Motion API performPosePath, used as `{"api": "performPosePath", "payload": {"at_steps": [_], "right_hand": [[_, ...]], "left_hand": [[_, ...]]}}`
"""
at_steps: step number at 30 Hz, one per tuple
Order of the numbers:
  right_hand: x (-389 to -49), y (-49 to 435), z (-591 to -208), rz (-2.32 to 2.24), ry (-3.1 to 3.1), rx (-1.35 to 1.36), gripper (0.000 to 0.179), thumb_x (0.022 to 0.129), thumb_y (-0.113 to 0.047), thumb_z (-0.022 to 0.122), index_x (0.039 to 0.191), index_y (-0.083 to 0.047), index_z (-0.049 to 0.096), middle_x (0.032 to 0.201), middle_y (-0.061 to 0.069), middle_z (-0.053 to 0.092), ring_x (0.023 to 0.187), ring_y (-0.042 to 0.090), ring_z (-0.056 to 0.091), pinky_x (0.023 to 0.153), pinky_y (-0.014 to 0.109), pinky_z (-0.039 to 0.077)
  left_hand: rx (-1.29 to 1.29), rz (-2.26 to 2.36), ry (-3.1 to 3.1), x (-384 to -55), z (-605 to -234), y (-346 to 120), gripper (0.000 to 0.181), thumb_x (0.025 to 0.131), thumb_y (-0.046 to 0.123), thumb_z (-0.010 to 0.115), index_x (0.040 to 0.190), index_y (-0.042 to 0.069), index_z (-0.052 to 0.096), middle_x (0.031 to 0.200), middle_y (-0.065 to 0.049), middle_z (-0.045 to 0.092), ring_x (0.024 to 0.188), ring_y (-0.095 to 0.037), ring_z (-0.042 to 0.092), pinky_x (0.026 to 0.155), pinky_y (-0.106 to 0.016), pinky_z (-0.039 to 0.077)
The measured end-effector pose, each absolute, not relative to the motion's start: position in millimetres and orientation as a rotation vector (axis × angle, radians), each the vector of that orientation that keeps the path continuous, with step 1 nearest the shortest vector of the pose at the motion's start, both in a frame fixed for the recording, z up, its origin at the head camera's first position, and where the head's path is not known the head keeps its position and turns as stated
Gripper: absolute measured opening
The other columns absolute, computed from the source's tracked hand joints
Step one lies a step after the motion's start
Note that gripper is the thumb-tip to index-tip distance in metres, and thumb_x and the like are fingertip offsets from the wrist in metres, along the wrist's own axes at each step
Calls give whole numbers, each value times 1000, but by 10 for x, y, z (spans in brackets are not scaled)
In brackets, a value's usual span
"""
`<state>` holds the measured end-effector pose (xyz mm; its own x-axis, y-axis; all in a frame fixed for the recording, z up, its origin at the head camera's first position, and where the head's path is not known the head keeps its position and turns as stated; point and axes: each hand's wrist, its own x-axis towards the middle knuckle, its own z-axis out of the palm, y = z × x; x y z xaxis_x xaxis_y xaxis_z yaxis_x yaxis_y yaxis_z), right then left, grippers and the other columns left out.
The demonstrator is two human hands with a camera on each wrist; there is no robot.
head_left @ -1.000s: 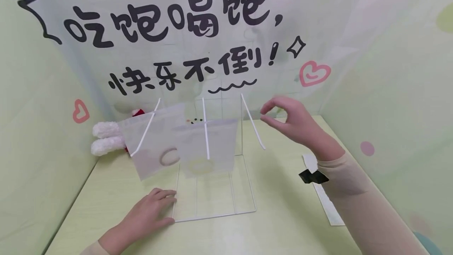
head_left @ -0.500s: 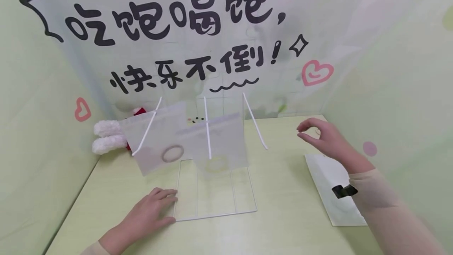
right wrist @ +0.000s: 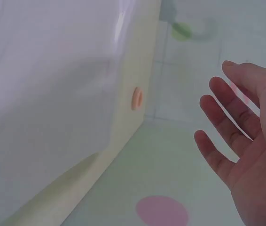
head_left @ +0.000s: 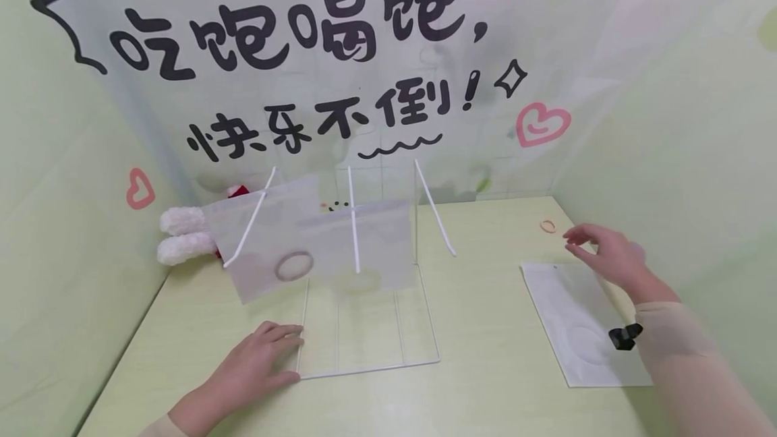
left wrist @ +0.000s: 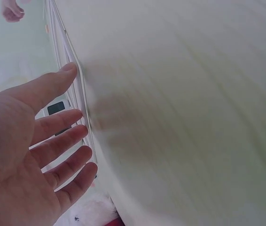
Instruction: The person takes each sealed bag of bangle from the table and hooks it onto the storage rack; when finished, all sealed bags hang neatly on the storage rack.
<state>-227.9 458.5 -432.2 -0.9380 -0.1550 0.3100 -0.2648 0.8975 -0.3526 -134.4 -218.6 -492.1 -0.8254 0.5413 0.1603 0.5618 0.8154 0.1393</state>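
Observation:
My left hand [head_left: 249, 364] rests on the table, its fingertips and thumb touching the left side of a white wire rack [head_left: 370, 371]. From the rack's left prong hangs a translucent bag [head_left: 261, 228] with a pinkish ring in it. Another translucent bag [head_left: 382, 241], holding a pale yellowish ring, hangs on the middle prong. The right prong [head_left: 434, 208] bears nothing. My right hand [head_left: 610, 258] holds nothing, its fingers loosely bent above a third bag [head_left: 558, 315] lying flat with a round shape inside. A small orange ring [head_left: 548, 226] lies beyond that bag.
A white fluffy toy [head_left: 185, 235] with red parts lies at the back left of the table [head_left: 485, 329]. Printed fabric walls [head_left: 686, 154] enclose the table at the back and both sides.
My right hand has moved right and toward me, away from the rack's right prong to above the flat bag. The orange ring has come into full view. My left hand has stayed in place.

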Motion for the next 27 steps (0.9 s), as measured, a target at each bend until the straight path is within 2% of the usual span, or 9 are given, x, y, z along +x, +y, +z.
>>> {"api": "performPosePath", "payload": {"at_steps": [2,6,11,13,15,20,27], "right_hand": [[-2292,4685,-4387,505,-2839,294,19,96,-19,73,113,-11,72,102,7,77,95,34,69,74,30,46],[-2325,4830,-4511,413,-2946,261,24,94,-18,74,115,-9,73,106,11,77,97,36,69,74,39,35],[-2338,4953,-4641,514,-3051,324,29,94,-12,73,120,1,69,116,21,72,105,41,65,90,53,48],[-2338,4983,-4671,572,-3081,336,31,94,-12,73,122,3,68,119,24,70,108,44,63,91,57,52],[-2345,5002,-4690,600,-3106,329,33,94,-12,73,123,3,68,121,26,69,110,46,61,93,61,51],[-2380,5034,-4711,594,-3140,325,33,94,-14,73,122,2,69,117,22,71,111,45,62,95,63,51],[-2459,5057,-4736,559,-3183,314,29,92,-14,75,117,0,72,108,14,73,103,36,65,92,58,54]], "left_hand": [[-880,-273,-2886,-1342,-4915,-2183,54,77,40,88,123,15,74,138,1,66,119,-22,59,98,-45,57],[-881,-274,-2885,-1341,-4911,-2183,54,77,40,88,123,15,74,138,0,66,119,-22,59,99,-46,57],[-880,-300,-2893,-1344,-4919,-2180,54,77,38,88,123,14,74,138,1,66,118,-21,59,96,-45,58],[-880,-307,-2897,-1344,-4922,-2177,54,78,38,88,124,14,74,139,1,66,119,-20,59,95,-45,59],[-880,-312,-2898,-1343,-4924,-2175,54,78,38,88,124,14,74,139,1,66,119,-21,59,96,-45,58],[-880,-306,-2902,-1334,-4913,-2175,53,78,38,88,124,14,73,140,1,65,120,-22,59,97,-45,58],[-878,-299,-2902,-1330,-4916,-2180,53,79,38,87,124,14,73,140,0,65,120,-22,59,97,-46,58]]}}
